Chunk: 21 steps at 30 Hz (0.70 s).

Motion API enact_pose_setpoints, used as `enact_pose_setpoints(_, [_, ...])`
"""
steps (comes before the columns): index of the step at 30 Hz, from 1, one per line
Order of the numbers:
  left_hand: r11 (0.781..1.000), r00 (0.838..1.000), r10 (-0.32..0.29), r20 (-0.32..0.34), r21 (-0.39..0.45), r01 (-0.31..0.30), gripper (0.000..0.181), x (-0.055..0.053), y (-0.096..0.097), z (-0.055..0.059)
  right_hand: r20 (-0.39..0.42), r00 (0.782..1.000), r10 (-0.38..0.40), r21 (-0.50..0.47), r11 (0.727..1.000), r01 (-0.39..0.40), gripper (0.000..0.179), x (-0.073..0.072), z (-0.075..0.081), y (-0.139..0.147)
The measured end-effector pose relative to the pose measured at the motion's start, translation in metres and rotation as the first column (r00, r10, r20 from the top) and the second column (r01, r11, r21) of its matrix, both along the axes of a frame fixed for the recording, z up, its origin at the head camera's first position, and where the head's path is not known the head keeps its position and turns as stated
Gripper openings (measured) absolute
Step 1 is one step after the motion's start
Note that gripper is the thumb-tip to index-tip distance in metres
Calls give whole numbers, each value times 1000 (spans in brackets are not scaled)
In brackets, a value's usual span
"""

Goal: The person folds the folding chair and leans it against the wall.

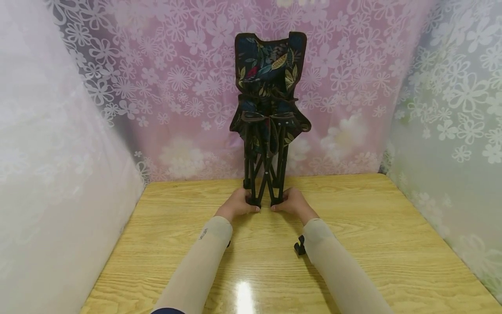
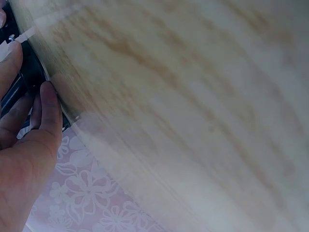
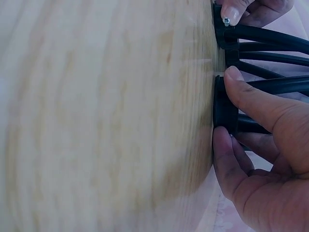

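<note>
A folding camp chair (image 1: 270, 65) with dark leaf-print fabric stands upright and folded at the back of the table. Its thin black legs (image 1: 267, 174) cross below the bunched fabric. At the front left, my left hand (image 1: 237, 204) grips a black plastic foot (image 1: 252, 201), thumb on the near side. The right hand (image 1: 295, 203) holds the front right foot (image 3: 226, 106) between thumb and fingers, close to the tabletop. In the left wrist view, the left hand (image 2: 29, 154) has its fingers curled about the dark foot. The rear feet are partly hidden behind the front legs.
The wood-grain table (image 1: 176, 235) reaches back to a pink flowered curtain (image 1: 176, 87), which hangs just behind the chair. Pale sheets hang on the left (image 1: 59, 152) and right (image 1: 451, 131). A small black clip (image 1: 300, 245) shows beside the right wrist.
</note>
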<state>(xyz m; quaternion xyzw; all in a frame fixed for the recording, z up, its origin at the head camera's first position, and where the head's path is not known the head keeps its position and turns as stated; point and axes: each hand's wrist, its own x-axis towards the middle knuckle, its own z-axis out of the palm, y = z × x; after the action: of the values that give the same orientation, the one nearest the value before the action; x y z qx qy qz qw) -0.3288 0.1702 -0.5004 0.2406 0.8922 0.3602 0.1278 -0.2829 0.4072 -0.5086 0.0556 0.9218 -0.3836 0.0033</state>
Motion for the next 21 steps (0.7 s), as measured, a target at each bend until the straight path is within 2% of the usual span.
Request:
enact_pose_setpoints(8, [1000, 1000, 1, -12, -7, -1, 63, -3, 0, -5, 0, 1000, -4, -8, 1000, 4, 29, 0, -1, -1])
enact_pose_setpoints(14, [1000, 1000, 11, -19, 8, -11, 61, -3, 0, -4, 7, 1000, -10, -13, 1000, 10, 29, -7, -4, 2])
enact_pose_setpoints(21, [1000, 1000, -3, -18, 18, 3, 56, -2, 0, -3, 8, 1000, -12, -37, 999, 12, 28, -7, -5, 1])
